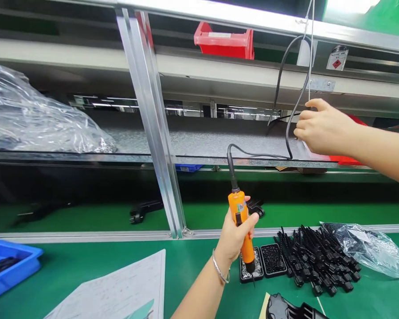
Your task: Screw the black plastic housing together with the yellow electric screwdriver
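Note:
My left hand (237, 232) is wrapped around an orange electric screwdriver (238, 201), its bit pointing down over a small black tray of silvery screws (257, 263). A black cable (232, 166) runs from the tool's top to the shelf. Beside that tray is another with small black parts (273, 259). Up at the right, my right hand (322, 126) is raised at the shelf with its fingers curled. A white string (310, 66) hangs down to those fingers, next to the looped cable; what they grip is hidden.
Black plastic parts (319, 259) lie piled at right beside a clear bag (369, 250). A printed sheet (119, 288) and a blue bin (16, 266) are at left. An aluminium post (153, 119) stands before the shelf. A red bin (224, 42) sits above.

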Motion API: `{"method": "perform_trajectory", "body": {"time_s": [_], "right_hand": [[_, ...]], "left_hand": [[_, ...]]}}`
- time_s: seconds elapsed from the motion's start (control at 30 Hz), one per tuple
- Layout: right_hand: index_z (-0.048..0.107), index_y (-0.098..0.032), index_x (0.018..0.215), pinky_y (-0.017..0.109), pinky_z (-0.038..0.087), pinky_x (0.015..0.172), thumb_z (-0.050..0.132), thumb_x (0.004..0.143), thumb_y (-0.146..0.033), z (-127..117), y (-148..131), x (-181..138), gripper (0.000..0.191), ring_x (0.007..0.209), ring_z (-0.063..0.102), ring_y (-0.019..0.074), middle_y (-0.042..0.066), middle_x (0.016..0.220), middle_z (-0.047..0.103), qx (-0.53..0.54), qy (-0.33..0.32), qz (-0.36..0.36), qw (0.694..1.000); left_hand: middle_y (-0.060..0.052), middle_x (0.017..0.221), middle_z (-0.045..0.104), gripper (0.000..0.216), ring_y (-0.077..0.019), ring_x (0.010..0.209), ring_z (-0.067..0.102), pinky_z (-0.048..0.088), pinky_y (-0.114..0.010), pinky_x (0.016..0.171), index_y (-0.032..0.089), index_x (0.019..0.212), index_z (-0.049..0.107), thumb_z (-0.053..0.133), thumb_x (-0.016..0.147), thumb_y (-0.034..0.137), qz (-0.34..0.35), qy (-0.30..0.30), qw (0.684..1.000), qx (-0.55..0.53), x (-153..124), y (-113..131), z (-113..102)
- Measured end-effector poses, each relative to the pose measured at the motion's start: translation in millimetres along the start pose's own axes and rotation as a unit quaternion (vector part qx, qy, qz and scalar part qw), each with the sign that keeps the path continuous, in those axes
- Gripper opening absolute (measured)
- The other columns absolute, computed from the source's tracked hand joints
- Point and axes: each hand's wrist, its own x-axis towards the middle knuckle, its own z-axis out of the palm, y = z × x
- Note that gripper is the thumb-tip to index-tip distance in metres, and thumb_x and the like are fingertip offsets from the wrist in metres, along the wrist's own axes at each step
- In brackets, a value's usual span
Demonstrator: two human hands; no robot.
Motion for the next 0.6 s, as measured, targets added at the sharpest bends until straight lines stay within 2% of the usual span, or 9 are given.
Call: {"method": "perform_trajectory", "body": {"time_s": [0.13, 0.2, 0.23, 0.27, 0.33, 0.4, 0.47, 0.53, 0.6], "right_hand": [[0.069, -0.008, 0.086, 0.046, 0.033, 0.099, 0.044, 0.089, -0.008, -8, -34, -18, 0.026, 0.101, 0.058, 0.0233, 0.012, 0.096, 0.069, 0.095, 0.068, 0.014, 0.993], [0.071, -0.012, 0.085, 0.043, 0.043, 0.087, 0.053, 0.087, -0.016, -10, -65, -28, 0.018, 0.092, 0.060, 0.0259, 0.011, 0.091, 0.069, 0.247, 0.025, 0.047, 0.968], [0.072, -0.014, 0.085, 0.040, 0.046, 0.081, 0.058, 0.085, -0.022, -9, -85, -32, 0.016, 0.087, 0.062, 0.0253, 0.010, 0.088, 0.069, 0.351, -0.026, 0.067, 0.934], [0.072, -0.016, 0.088, 0.036, 0.048, 0.077, 0.063, 0.082, -0.026, -7, -105, -35, 0.015, 0.085, 0.063, 0.0241, 0.008, 0.089, 0.070, 0.467, -0.089, 0.084, 0.876], [0.070, -0.016, 0.103, 0.033, 0.049, 0.078, 0.072, 0.073, -0.036, 1, -145, -37, 0.036, 0.089, 0.063, 0.0238, 0.008, 0.101, 0.069, 0.667, -0.194, 0.096, 0.712], [0.069, -0.014, 0.103, 0.033, 0.048, 0.083, 0.078, 0.062, -0.043, 11, -178, -34, 0.050, 0.094, 0.062, 0.0243, 0.008, 0.104, 0.068, 0.812, -0.195, 0.092, 0.543], [0.068, -0.013, 0.087, 0.031, 0.048, 0.077, 0.077, 0.060, -0.046, 17, -202, -26, 0.043, 0.081, 0.061, 0.0206, 0.006, 0.087, 0.067, 0.908, -0.165, 0.105, 0.371], [0.066, -0.013, 0.075, 0.030, 0.047, 0.067, 0.074, 0.060, -0.046, 17, -217, -19, 0.037, 0.066, 0.058, 0.0175, 0.005, 0.073, 0.065, 0.941, -0.152, 0.125, 0.275], [0.064, -0.013, 0.069, 0.029, 0.045, 0.059, 0.071, 0.059, -0.042, 16, -227, -16, 0.032, 0.057, 0.056, 0.0167, 0.005, 0.066, 0.064, 0.943, -0.145, 0.149, 0.259]], "left_hand": [[0.004, 0.071, 0.051, 0.068, -0.0084, 0.054, 0.047, 0.039, -0.022, 0.051, 0.020, 0.129, 0.051, 0.066, 0.063, 0.016, -0.024, -0.035, 0.991, -0.127, 4, -13, -10], [0.000, 0.080, 0.056, 0.073, -0.0105, 0.065, 0.051, 0.044, -0.023, 0.060, 0.015, 0.125, 0.057, 0.060, 0.052, 0.014, -0.031, -0.065, 0.976, -0.207, 13, -12, -14], [-0.002, 0.086, 0.058, 0.075, -0.0125, 0.074, 0.054, 0.047, -0.024, 0.068, 0.013, 0.124, 0.059, 0.058, 0.049, 0.014, -0.032, -0.079, 0.968, -0.237, 19, -10, -14], [-0.005, 0.093, 0.061, 0.077, -0.0149, 0.085, 0.055, 0.048, -0.026, 0.079, 0.011, 0.123, 0.060, 0.056, 0.047, 0.015, -0.029, -0.096, 0.961, -0.257, 25, -7, -13], [-0.009, 0.111, 0.062, 0.080, -0.0198, 0.106, 0.052, 0.042, -0.031, 0.098, 0.009, 0.125, 0.060, 0.053, 0.046, 0.018, -0.013, -0.136, 0.952, -0.273, 38, 3, -5], [-0.009, 0.125, 0.059, 0.082, -0.0230, 0.121, 0.046, 0.032, -0.034, 0.109, 0.010, 0.128, 0.058, 0.051, 0.047, 0.020, 0.015, -0.176, 0.949, -0.260, 49, 13, 7], [-0.009, 0.129, 0.059, 0.081, -0.0247, 0.128, 0.042, 0.025, -0.035, 0.113, 0.010, 0.129, 0.058, 0.050, 0.049, 0.021, 0.037, -0.201, 0.950, -0.235, 56, 22, 21], [-0.009, 0.129, 0.059, 0.078, -0.0264, 0.131, 0.039, 0.019, -0.036, 0.116, 0.010, 0.127, 0.059, 0.049, 0.051, 0.022, 0.050, -0.216, 0.954, -0.202, 61, 30, 31], [-0.009, 0.125, 0.062, 0.076, -0.0282, 0.130, 0.041, 0.018, -0.037, 0.116, 0.009, 0.124, 0.061, 0.049, 0.050, 0.022, 0.047, -0.238, 0.958, -0.149, 62, 36, 37]]}}
